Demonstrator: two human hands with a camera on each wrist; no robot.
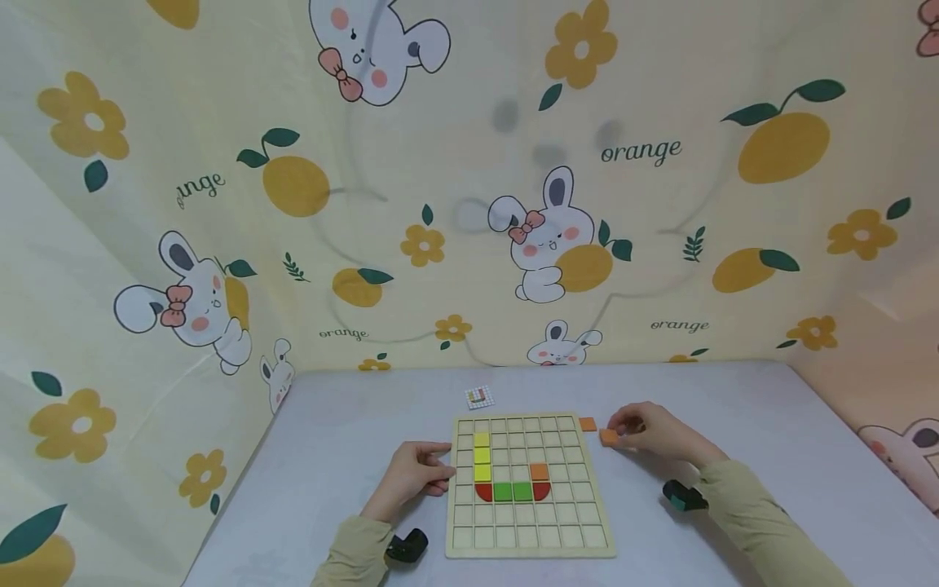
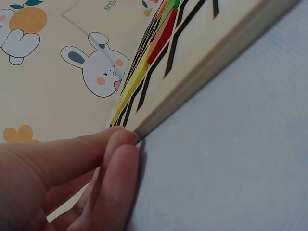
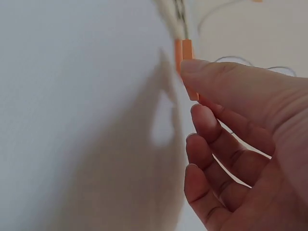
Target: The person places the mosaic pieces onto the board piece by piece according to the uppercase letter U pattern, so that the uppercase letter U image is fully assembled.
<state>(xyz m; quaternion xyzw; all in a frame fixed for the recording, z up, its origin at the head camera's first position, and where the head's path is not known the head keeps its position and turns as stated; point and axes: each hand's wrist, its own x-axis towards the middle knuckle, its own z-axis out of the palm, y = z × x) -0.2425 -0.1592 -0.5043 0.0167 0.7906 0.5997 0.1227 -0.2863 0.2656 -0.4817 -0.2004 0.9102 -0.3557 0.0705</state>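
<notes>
A wooden grid board lies on the table with coloured tiles in a U-shaped outline. Its left column has one orange-yellow tile above two yellow tiles. Along the bottom, two green tiles sit between rounded red tiles, and one orange tile stands above the right red one. My left hand touches the board's left edge with its fingertips. Beyond the board's right side, my right hand pinches an orange square tile between thumb and fingers. Another loose orange tile lies by the upper right corner.
A small pattern card with a coloured design lies behind the board. Around everything spreads the pale tabletop. A printed curtain with rabbits and oranges hangs at the back and sides. Black devices are worn at both wrists.
</notes>
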